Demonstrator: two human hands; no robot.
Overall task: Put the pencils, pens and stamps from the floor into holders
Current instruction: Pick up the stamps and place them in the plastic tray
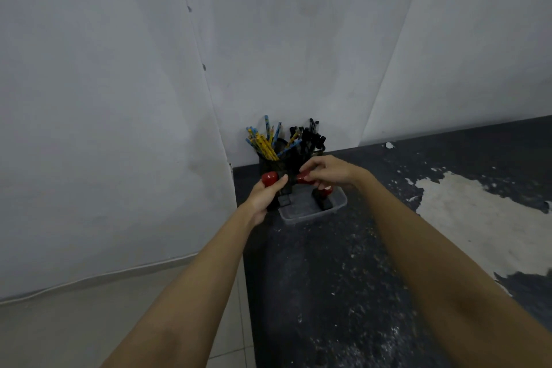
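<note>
Both hands grip red-knobbed stamps over the tray.

Left hand (264, 197) has its fingers curled round a stamp (269, 179), the red knob poking out above the thumb and the black base hanging below the palm; right hand (324, 170) pinches the red handle of a second stamp (302, 179), held sideways with its dark end toward the left one, the two nearly meeting. Just beneath them a clear tray (337, 206) sits on the dark, flaking counter (343, 278), with a third stamp (324, 196) standing in its right side. Behind the hands, in the corner by the wall (104, 128), a black holder (267, 163) carries yellow and blue pencils (264, 142), and black pens (310, 136) stand just beside them.
</note>
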